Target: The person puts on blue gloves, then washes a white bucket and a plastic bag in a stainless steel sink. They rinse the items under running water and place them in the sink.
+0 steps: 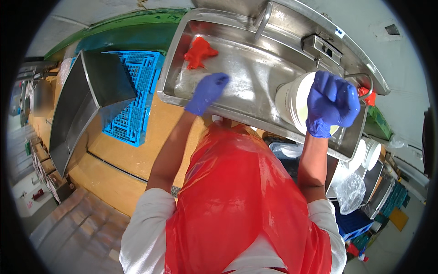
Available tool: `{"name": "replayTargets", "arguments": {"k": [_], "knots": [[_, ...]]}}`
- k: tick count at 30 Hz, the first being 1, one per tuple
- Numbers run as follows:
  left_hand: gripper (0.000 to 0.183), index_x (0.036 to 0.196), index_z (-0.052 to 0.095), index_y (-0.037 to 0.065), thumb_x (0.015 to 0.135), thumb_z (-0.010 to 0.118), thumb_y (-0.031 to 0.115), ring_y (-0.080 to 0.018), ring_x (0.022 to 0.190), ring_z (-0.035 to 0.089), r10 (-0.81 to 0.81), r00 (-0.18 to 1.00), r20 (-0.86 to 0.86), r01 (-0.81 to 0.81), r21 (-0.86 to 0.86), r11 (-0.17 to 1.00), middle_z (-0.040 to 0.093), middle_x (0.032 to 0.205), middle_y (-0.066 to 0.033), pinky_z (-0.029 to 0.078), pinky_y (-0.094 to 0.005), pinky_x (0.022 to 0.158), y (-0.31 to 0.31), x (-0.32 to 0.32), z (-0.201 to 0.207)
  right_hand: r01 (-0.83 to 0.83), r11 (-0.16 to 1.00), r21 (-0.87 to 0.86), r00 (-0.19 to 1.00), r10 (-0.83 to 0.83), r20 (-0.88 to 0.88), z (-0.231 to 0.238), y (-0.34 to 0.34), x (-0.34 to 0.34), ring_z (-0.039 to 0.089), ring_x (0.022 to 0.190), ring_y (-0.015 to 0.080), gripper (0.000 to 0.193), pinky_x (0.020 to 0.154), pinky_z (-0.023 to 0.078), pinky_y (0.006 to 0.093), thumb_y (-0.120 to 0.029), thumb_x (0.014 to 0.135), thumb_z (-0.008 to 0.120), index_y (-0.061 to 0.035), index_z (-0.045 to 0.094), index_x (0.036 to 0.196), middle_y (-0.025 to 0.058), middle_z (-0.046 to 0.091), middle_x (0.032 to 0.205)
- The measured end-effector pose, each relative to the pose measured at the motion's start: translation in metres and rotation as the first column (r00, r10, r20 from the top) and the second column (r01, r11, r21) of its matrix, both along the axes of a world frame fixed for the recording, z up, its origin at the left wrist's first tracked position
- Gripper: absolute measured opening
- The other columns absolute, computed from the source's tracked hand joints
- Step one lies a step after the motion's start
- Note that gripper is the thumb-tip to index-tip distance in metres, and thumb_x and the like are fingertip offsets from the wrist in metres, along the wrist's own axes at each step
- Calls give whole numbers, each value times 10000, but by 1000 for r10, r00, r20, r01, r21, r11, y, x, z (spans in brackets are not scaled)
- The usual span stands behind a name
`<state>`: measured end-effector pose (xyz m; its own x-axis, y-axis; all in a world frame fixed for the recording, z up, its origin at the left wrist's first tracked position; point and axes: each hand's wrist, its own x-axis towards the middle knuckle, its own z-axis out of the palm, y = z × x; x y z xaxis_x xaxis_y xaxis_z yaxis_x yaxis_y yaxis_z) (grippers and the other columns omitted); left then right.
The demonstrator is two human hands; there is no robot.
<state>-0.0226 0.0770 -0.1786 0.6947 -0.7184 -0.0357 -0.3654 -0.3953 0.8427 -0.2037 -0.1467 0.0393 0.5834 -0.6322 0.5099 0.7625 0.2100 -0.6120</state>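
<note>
We stand at a long steel sink (255, 75) and take it as our landmark. Our left hand (206, 92), in a blue glove, rests over the sink's near rim with its fingers (218, 80) stretched out flat and released, grasping nothing; they lie on or just above the wet basin floor, and we cannot tell which. Farther into the sink, beyond that hand, a red cloth (199, 52) lies crumpled on the basin floor, apart from the glove.

At the right end of the sink a white bucket (294, 98) lies tilted on its side, its open mouth turned toward us. Our right hand (332, 102), also gloved in blue, is at that mouth with its fingers (329, 86) clenched into a fist; they seem to close on the bucket's rim, though the glove hides the contact.

A curved steel tap (263, 19) rises from the sink's far edge. Left of the sink, a blue plastic crate (137, 98) sits on the orange floor (159, 141) with a steel chute (80, 102) over it. A red apron (232, 201) covers our front below the sink.
</note>
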Motion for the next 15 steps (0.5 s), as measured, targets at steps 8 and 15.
{"name": "replayTargets", "arguments": {"k": [8, 15], "knots": [[414, 1061, 729, 76, 897, 668, 450, -394, 932, 713, -130, 849, 513, -212, 555, 805, 731, 959, -222, 555, -509, 885, 81, 135, -218, -51, 979, -197, 999, 54, 9, 58, 11, 2, 197, 460, 89, 388, 471, 182, 279, -262, 908, 519, -214, 292, 597, -86, 274, 530], [360, 1030, 688, 35, 945, 660, 383, -269, 784, 702, 49, 992, -115, -9, 323, 946, 680, 806, -169, 549, -432, 748, 80, 164, -219, -257, 940, -226, 957, 280, 76, 56, 2, 15, 423, 636, 119, 512, 623, 286, 302, -571, 980, 544, -262, 409, 594, -98, 410, 601]]}}
